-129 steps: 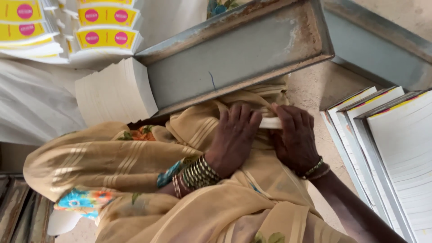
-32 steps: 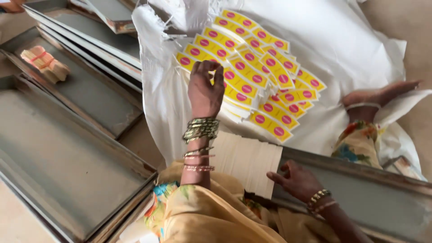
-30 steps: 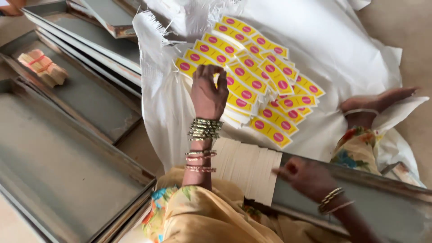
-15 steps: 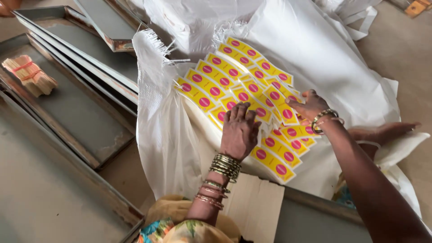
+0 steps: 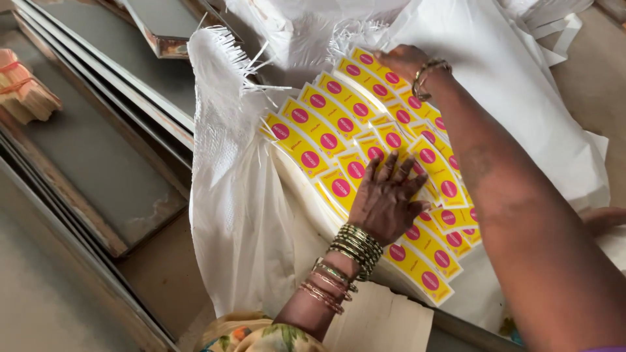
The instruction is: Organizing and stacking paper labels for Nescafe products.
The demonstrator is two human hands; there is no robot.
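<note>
- The left hand (image 5: pixel 386 202) lay flat, fingers spread, its grip open and pressing on the labels (image 5: pixel 365 150), holding none of them.
- The labels, yellow strips with pink dots, fanned out in overlapping rows from under that palm, up and away to the far side and down toward the wrist.
- They rested on a white sack (image 5: pixel 248 215), which spread well beyond both hands; its frayed edge (image 5: pixel 225 49) stood off to the left of the left hand.
- The right hand (image 5: pixel 405 60) reached past the left one to the far end of the fan and touched the top labels; whether its grip was closed on any, I cannot tell, as the fingers were partly hidden.
- Bangles (image 5: pixel 355 244) ringed the left wrist.
- Left of the sack lay grey metal trays (image 5: pixel 98 150); a tied bundle (image 5: pixel 23 88) sat in one, well apart from both hands.
- A plain card stack (image 5: pixel 378 322) lay just below the left wrist.
</note>
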